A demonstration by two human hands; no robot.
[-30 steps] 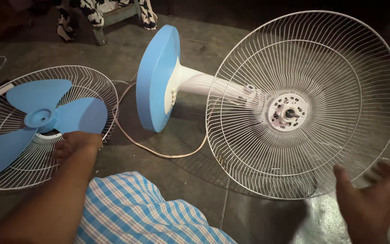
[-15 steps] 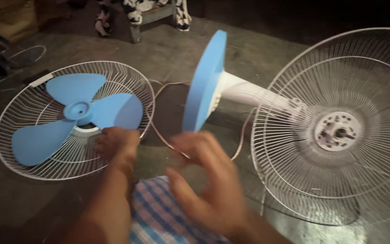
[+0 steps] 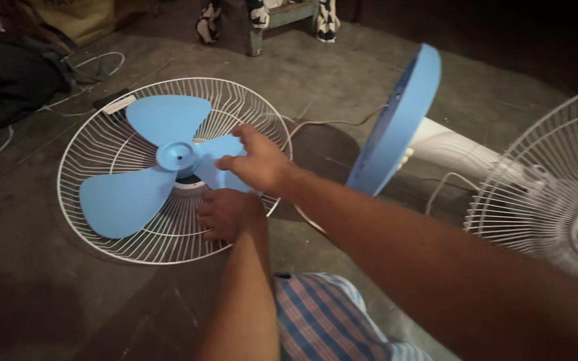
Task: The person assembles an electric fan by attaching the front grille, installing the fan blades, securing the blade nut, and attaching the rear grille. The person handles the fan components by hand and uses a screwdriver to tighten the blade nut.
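Your right hand (image 3: pixel 255 164), fingers spread, covers the smooth three-bladed blue propeller (image 3: pixel 152 160); your left hand (image 3: pixel 225 214), fingers curled, presses its round white wire grille (image 3: pixel 95 127).

Upright blue fan base (image 3: pixel 396 120) beside hands (image 3: pixel 252 164)

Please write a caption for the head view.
Both hands, left hand and right hand, over blue fan blade in white grille.

Your right hand (image 3: pixel 255 164) hovers over smooth, matt blue plastic blades (image 3: pixel 158 160) lying in a white-coated wire guard (image 3: pixel 102 241). At three o'clock: glossy blue plastic base (image 3: pixel 396 120). The concrete floor (image 3: pixel 35 294) looks rough.
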